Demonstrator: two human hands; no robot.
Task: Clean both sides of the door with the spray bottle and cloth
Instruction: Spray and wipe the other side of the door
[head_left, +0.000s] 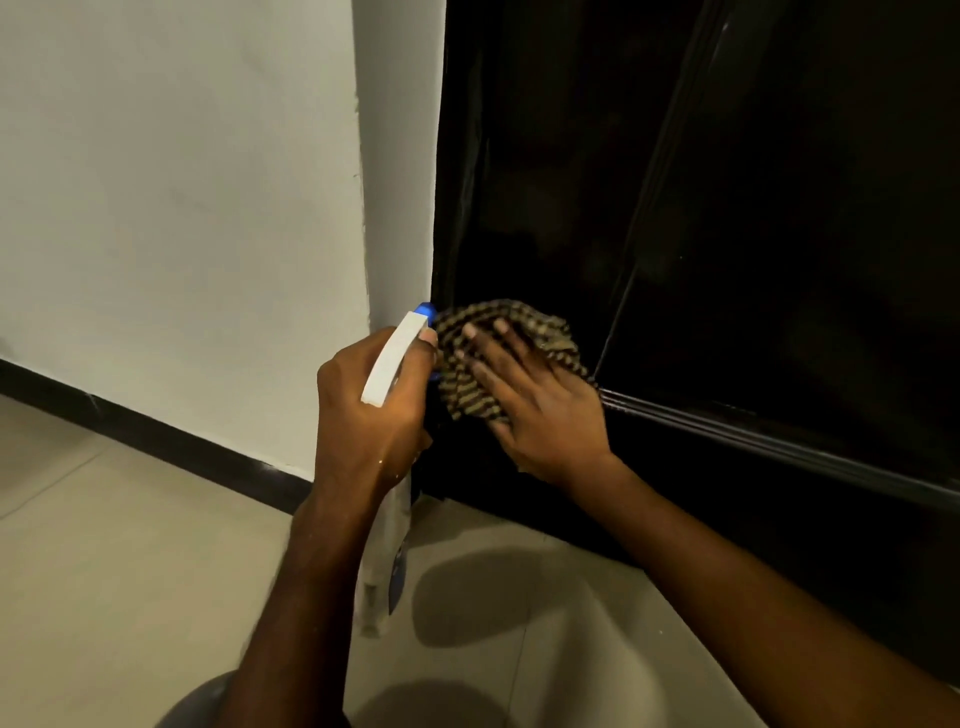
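Observation:
The dark glossy door (727, 208) fills the right half of the head view, with a raised moulding low on its panel. My right hand (540, 405) presses a brown and black striped cloth (493, 353) flat against the door's lower left corner, fingers spread straight. My left hand (371, 415) grips the spray bottle (395, 358) around its neck just left of the cloth. The bottle has a white trigger head and a blue nozzle that points at the door. Its clear body hangs below my wrist.
A white wall (182, 182) with a black skirting strip (171, 441) stands left of the door frame. Pale floor tiles (130, 571) spread below. A grey rounded shape (197, 701) shows at the bottom edge, beside my left forearm.

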